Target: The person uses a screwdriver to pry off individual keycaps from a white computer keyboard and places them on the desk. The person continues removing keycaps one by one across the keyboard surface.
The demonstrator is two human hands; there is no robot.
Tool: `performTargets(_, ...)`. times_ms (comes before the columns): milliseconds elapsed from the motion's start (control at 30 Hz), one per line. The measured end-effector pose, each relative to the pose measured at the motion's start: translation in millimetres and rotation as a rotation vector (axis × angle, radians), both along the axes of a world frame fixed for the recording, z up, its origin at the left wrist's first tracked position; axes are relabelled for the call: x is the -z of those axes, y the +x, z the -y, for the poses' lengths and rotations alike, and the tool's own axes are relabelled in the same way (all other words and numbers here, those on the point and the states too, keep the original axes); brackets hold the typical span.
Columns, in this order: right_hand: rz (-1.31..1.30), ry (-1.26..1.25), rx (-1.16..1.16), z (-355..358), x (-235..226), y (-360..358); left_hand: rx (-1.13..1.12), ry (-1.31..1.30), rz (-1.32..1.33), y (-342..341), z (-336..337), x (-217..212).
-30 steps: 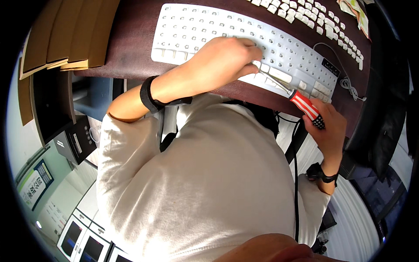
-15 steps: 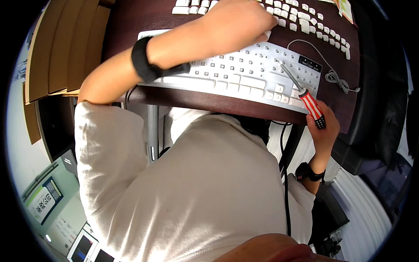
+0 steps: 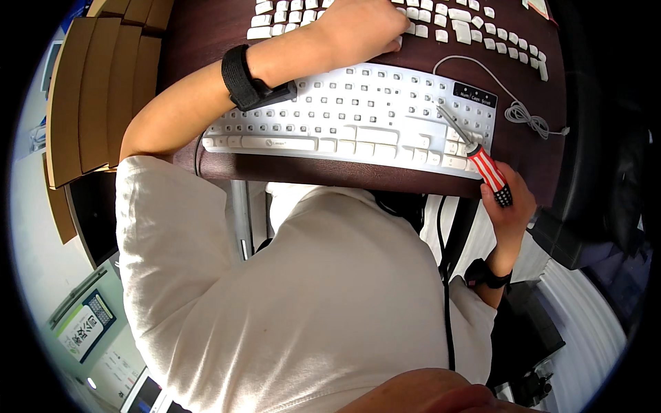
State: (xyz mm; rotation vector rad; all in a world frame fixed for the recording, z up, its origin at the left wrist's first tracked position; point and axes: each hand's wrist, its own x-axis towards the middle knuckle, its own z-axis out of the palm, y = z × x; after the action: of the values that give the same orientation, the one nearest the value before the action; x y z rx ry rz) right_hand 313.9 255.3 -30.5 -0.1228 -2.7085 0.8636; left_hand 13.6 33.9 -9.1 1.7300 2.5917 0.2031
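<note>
A white keyboard [image 3: 358, 117] lies on the dark brown desk [image 3: 206, 34], with many keycaps gone from its upper rows. My left hand [image 3: 365, 27] reaches past the keyboard onto the loose white keycaps [image 3: 475, 31] laid out in rows behind it; its fingers are closed over some of them. My right hand [image 3: 509, 206] sits at the desk's near right edge and grips a screwdriver with a red and white striped handle [image 3: 490, 173]. The metal shaft of the tool points up and left onto the keyboard's right end.
The keyboard's white cable [image 3: 516, 110] lies coiled to the right. Brown cardboard pieces [image 3: 96, 103] stack at the desk's left. A black chair [image 3: 599, 199] stands on the right. Black wristbands are on both wrists.
My left hand has moved from the keyboard's keys to the loose keycaps behind it. The view has tilted, so the keyboard sits lower in frame. The right hand still holds the screwdriver.
</note>
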Motion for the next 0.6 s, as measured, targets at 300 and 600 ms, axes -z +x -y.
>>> performTargets(300,-0.007,0.001,0.016,4,-3,2,-0.012,0.034,0.033,-4,-2,-4)
performTargets(600,0.042,0.102,-0.088,3,-31,-1,0.012,0.114,0.201,28,29,-51)
